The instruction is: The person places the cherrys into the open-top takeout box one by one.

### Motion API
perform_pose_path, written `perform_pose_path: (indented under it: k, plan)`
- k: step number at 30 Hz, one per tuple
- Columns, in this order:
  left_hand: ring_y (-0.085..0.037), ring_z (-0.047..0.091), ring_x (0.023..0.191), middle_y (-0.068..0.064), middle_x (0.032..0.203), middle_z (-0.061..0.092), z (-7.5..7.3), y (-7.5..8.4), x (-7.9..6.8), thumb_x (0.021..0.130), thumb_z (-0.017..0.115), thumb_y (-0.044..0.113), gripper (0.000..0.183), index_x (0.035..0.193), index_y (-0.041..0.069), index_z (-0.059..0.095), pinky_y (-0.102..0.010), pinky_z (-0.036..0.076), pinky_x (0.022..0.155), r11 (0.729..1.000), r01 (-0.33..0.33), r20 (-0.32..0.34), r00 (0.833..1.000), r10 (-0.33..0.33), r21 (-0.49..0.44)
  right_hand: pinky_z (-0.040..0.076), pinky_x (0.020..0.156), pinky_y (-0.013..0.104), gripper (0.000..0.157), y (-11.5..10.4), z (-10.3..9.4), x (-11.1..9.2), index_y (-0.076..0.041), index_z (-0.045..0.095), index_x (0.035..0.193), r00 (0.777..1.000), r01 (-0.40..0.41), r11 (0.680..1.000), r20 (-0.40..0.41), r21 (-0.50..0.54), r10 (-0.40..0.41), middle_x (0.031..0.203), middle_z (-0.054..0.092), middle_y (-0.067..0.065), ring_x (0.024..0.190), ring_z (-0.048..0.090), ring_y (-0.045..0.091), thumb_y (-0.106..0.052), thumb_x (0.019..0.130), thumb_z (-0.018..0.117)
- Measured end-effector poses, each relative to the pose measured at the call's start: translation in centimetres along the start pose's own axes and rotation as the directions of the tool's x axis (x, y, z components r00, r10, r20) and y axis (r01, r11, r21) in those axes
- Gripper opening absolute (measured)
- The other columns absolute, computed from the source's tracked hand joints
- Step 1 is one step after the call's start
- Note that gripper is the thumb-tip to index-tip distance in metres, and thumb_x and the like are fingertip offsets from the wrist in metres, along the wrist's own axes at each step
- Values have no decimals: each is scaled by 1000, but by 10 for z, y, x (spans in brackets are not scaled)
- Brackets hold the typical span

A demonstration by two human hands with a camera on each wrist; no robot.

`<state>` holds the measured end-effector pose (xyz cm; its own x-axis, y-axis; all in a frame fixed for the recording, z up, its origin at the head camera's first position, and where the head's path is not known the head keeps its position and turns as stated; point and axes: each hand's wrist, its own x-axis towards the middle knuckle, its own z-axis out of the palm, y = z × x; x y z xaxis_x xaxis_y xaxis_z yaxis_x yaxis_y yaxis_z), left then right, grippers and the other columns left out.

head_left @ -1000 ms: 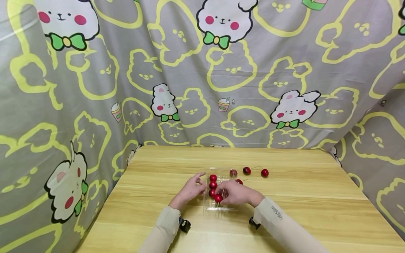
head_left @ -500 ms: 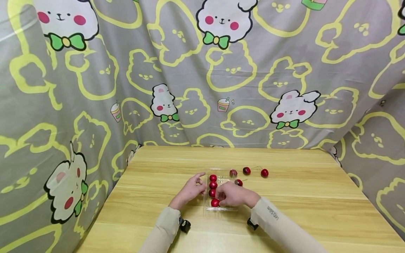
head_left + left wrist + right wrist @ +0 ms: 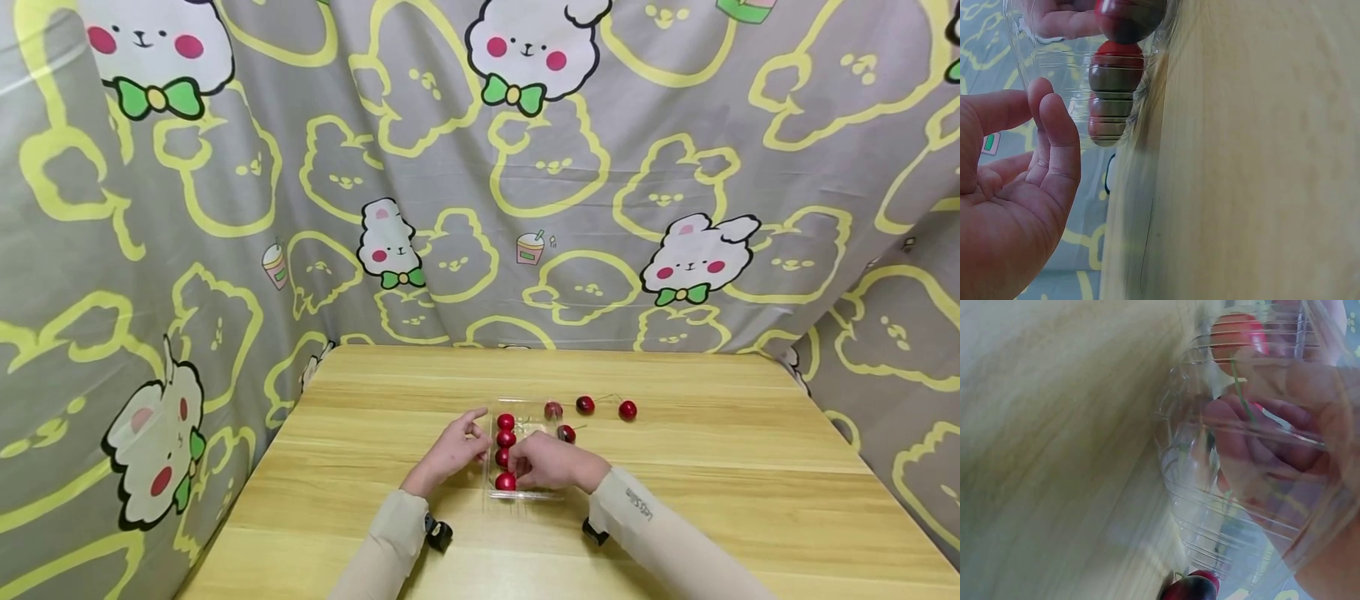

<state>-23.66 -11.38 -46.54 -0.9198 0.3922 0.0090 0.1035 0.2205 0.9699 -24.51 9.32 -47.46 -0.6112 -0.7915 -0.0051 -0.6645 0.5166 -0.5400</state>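
A clear plastic box [image 3: 534, 423] stands on the table with several red cherries [image 3: 506, 437] in a row along its left side. My left hand [image 3: 459, 446] pinches the box's left wall between thumb and fingertips. Inside the box, my right hand [image 3: 551, 460] holds the nearest cherry [image 3: 506, 482] at the front left corner, fingertips on its right side. In the right wrist view, that cherry [image 3: 1238, 339] shows through the ribbed wall, its green stem [image 3: 1241, 394] hanging across the fingers. Part of the row is hidden behind the right fingers.
Just right of the box lies a cherry [image 3: 567, 434] with a stem. Another cherry [image 3: 553, 409] is by the far right corner. Beyond it, two dark red cherries [image 3: 585, 406] are joined by their stems. A patterned curtain [image 3: 465, 167] surrounds the wooden table [image 3: 712, 492].
My right hand has lowered the cherry toward the box's front wall and shifted it slightly left, in line with the row. The left hand has stayed at the box's side.
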Motion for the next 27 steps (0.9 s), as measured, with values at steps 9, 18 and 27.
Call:
perform_pose_path:
  k: [9,18,27]
  plan:
    - [-18,59,65,-13,82,55,-1,-3,1,89,55,-4,58,140,-14,29,-49,55,69,1000,0,-5,1000,0,9,49,62,16,9,-1,3,3,-12,66,81,999,-33,999,15,-2,33,75,63,-9,66,55,-2,-9,80,75]
    - [-22,60,66,-11,82,55,-1,-16,8,89,55,-4,60,141,-12,28,-47,55,68,1000,4,-4,1000,-4,0,49,65,15,7,1,2,4,-10,69,85,999,-41,999,28,2,41,78,66,-7,69,57,-2,-8,80,75]
    - [-15,59,64,-8,82,54,-2,-35,15,88,58,-1,63,143,-8,28,-30,55,61,1000,20,-21,1000,-20,-4,50,66,19,8,0,-9,-8,-9,71,91,998,19,1000,-56,-5,-19,84,66,-5,74,56,2,-7,83,71]
